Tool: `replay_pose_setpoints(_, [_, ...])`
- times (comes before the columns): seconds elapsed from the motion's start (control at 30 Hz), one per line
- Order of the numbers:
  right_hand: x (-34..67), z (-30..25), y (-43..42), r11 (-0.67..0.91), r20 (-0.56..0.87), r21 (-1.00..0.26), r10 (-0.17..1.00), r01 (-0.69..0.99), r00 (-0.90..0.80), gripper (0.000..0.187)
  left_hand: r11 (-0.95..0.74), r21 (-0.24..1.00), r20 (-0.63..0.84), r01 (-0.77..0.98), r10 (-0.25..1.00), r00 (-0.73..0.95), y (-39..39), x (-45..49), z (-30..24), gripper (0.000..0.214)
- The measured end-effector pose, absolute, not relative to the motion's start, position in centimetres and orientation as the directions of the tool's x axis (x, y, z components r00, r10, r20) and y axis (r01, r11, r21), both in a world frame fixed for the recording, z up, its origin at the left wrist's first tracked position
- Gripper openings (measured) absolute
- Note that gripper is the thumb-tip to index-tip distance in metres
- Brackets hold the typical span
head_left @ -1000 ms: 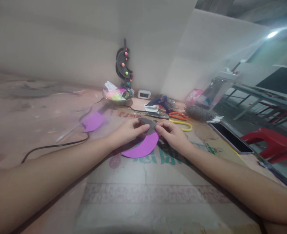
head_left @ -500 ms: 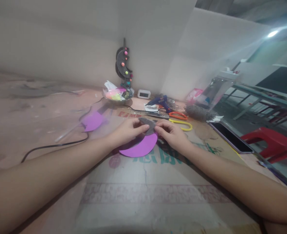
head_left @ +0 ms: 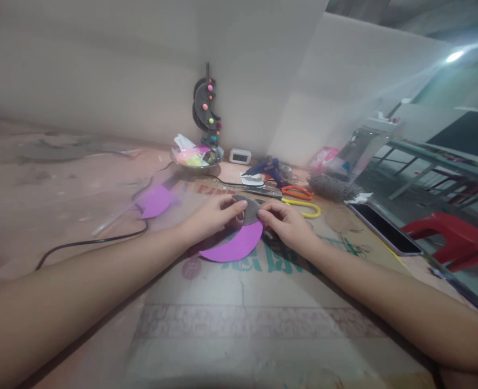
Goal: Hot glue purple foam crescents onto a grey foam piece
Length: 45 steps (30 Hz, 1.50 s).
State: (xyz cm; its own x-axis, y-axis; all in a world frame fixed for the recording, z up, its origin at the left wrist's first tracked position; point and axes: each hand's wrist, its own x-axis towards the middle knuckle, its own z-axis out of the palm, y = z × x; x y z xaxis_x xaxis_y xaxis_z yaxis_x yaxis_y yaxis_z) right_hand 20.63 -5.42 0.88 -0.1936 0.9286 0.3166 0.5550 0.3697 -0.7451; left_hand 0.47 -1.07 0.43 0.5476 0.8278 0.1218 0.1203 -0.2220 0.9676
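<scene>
Grey piece pinched between two hands above one purple crescent

In the head view, two hands are seen. The edge of one grey piece (head_left: 253, 214) is pinched between thumb and forefinger of the right hand (head_left: 290, 221); its other side is gripped by the left hand (head_left: 212, 216), whose fingers are partly hidden. The piece is held over the middle of the workspace, with its lower edge overlapping one purple crescent (head_left: 237, 246). A second purple shape (head_left: 157, 201) is laid well off to the left, beside the black cord (head_left: 93, 242).

One orange handle (head_left: 304, 198) and one yellow handle (head_left: 318, 209) of scissors are counted, along with one glue gun (head_left: 273, 170), one clock (head_left: 239, 156), one phone (head_left: 385, 229) and one roll of grey yarn (head_left: 330, 187).

White, pink and yellow scraps (head_left: 191, 160) are contained in a clear bowl (head_left: 196, 169). Something blue is seen at a clear container (head_left: 356, 154), too blurred to be named. Behind the bowl, a grey moon ornament (head_left: 203, 105) is dotted with coloured balls.

The pinkish desk (head_left: 60, 178) is partly covered by printed cardboard (head_left: 243, 351). It is backed by a pale wall (head_left: 255, 70). A red stool (head_left: 453, 232), a long table (head_left: 445, 154) and one bright lamp (head_left: 455, 56) are seen at right.
</scene>
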Motion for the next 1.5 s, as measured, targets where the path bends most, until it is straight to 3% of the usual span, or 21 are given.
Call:
replay_pose_setpoints(0.23, [20.53, 1.15, -5.67, 0.352, 0.291, -0.793, 0.936, 0.497, -0.197, 0.04, -0.18, 0.983, 0.122, 0.045, 0.809, 0.576, -1.06, 0.52, 0.49, 0.032])
replay_pose_setpoints(0.47, [20.65, 0.81, -5.33, 0.364, 0.307, -0.748, 0.931, 0.555, -0.197, 0.026, -0.238, 0.969, 0.15, 0.059, 0.765, 0.627, -1.03, 0.41, 0.44, 0.031])
replay_pose_setpoints(0.9, [20.61, 0.94, -5.52, 0.361, 0.297, -0.752, 0.932, 0.552, -0.206, 0.034, -0.214, 0.976, 0.151, 0.031, 0.78, 0.608, -0.87, 0.56, 0.15, 0.027])
replay_pose_setpoints(1.3, [20.74, 0.87, -5.31, 0.415, 0.334, -0.685, 0.909, 0.599, -0.247, 0.027, -0.233, 0.971, 0.153, 0.046, 0.764, 0.626, -1.06, 0.36, 0.43, 0.027])
replay_pose_setpoints(1.5, [20.65, 0.85, -5.39, 0.38, 0.302, -0.733, 0.925, 0.564, -0.231, 0.03, -0.203, 0.977, 0.127, 0.06, 0.788, 0.603, -1.31, 0.58, 0.87, 0.026])
